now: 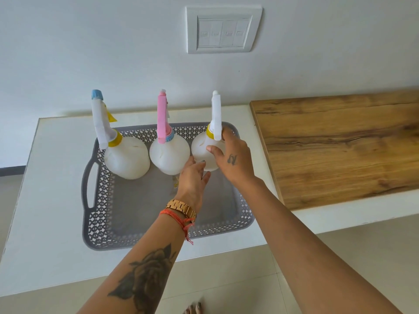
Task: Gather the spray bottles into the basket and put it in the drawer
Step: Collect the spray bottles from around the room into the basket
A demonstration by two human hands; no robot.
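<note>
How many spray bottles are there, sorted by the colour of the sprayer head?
White sprayer head: 2, the left translucent plastic bottle and the right one
Pink sprayer head: 1, the middle bottle
Total: 3, all in the grey perforated plastic basket

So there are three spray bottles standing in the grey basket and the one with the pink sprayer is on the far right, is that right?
Not quite. The bottle with the pink sprayer stands in the middle, not on the far right. The far-right bottle has a white sprayer, and both hands, left hand and right hand, are on it. The head view shows all three standing in the grey basket.
</note>
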